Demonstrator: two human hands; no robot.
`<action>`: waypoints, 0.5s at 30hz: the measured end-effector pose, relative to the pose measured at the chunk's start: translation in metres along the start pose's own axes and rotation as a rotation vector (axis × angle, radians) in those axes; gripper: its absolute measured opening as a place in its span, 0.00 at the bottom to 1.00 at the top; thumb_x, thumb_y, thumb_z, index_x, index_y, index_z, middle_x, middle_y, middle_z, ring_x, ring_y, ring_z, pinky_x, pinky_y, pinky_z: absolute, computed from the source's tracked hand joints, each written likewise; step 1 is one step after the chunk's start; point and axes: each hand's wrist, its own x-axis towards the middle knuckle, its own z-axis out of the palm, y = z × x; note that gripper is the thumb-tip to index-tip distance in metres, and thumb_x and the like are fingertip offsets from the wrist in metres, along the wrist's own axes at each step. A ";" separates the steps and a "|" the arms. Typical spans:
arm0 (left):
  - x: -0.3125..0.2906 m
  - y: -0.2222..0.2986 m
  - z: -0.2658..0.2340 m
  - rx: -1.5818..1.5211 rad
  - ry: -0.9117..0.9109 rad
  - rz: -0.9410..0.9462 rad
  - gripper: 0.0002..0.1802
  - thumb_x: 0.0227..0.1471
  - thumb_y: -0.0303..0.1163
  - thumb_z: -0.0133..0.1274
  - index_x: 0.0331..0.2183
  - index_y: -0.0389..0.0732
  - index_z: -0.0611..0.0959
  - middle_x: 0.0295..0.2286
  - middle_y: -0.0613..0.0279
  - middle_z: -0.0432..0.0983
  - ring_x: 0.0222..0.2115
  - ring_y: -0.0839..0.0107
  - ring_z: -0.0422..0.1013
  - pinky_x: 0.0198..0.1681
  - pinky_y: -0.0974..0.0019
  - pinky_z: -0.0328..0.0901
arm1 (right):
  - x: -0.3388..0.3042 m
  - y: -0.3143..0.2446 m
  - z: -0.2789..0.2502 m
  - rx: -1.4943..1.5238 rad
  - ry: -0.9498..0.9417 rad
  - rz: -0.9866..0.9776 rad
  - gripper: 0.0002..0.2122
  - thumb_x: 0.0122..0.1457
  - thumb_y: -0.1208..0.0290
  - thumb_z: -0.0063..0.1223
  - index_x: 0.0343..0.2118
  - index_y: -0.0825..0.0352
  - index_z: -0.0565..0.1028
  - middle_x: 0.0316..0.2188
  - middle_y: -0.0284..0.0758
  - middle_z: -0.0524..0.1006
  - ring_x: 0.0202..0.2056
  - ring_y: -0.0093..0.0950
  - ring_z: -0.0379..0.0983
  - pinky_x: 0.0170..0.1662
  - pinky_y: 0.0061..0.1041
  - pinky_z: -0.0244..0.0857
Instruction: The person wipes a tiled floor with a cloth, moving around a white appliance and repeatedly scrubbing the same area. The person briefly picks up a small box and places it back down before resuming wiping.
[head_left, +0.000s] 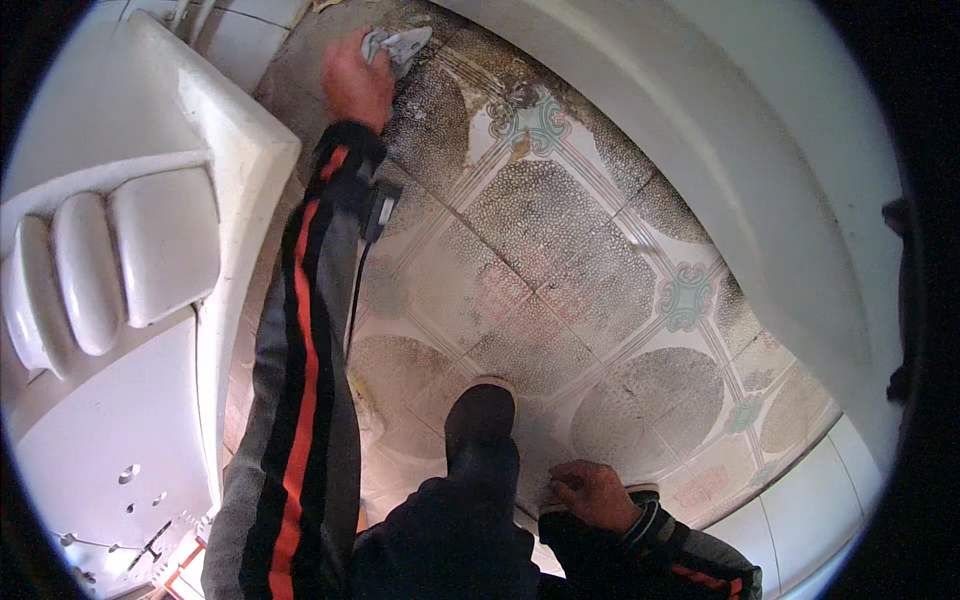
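My left hand [358,85] is stretched far forward, its fingers closed around a crumpled pale grey-white rag [400,48]. The rag lies against the dirty patterned tile floor [540,220], near the far end, where dark grime shows. A small dark device [380,208] with a cable sits at my left wrist. Close to my body, my right hand [597,495] rests by my right leg with its fingers curled in. I make out nothing in it, and the leg and sleeve are dark beneath it.
On the left stands a white moulded fixture [165,240] with rounded ridges. A large smooth white curved side, like a bathtub [790,170], bounds the floor on the right. My dark shoe [481,410] is on the tiles. White wall tiles [820,500] show at lower right.
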 end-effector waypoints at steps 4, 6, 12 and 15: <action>0.001 0.017 0.038 0.004 -0.132 -0.057 0.18 0.43 0.23 0.59 0.40 0.39 0.83 0.36 0.48 0.75 0.40 0.45 0.71 0.46 0.51 0.67 | 0.001 -0.004 0.002 -0.010 -0.012 -0.002 0.12 0.59 0.70 0.58 0.43 0.71 0.79 0.39 0.46 0.81 0.38 0.35 0.81 0.42 0.32 0.75; -0.025 0.038 0.037 -0.227 -0.149 0.068 0.20 0.42 0.22 0.60 0.42 0.40 0.83 0.39 0.47 0.75 0.42 0.45 0.71 0.47 0.51 0.67 | 0.004 -0.006 0.003 0.023 0.011 -0.068 0.13 0.59 0.69 0.58 0.43 0.70 0.79 0.39 0.46 0.81 0.38 0.35 0.81 0.42 0.32 0.75; -0.084 0.048 -0.014 -0.253 -0.412 0.241 0.21 0.45 0.23 0.58 0.45 0.42 0.82 0.40 0.48 0.76 0.44 0.46 0.71 0.47 0.52 0.68 | 0.003 0.000 0.004 0.005 -0.045 -0.062 0.13 0.59 0.70 0.58 0.44 0.71 0.79 0.39 0.46 0.81 0.36 0.35 0.81 0.41 0.31 0.74; -0.041 -0.011 -0.035 0.027 -0.336 -0.053 0.19 0.47 0.26 0.59 0.45 0.43 0.82 0.40 0.47 0.76 0.43 0.46 0.72 0.47 0.53 0.68 | 0.002 0.003 0.002 0.038 -0.008 -0.017 0.13 0.59 0.70 0.58 0.44 0.71 0.79 0.38 0.46 0.81 0.36 0.35 0.81 0.41 0.31 0.74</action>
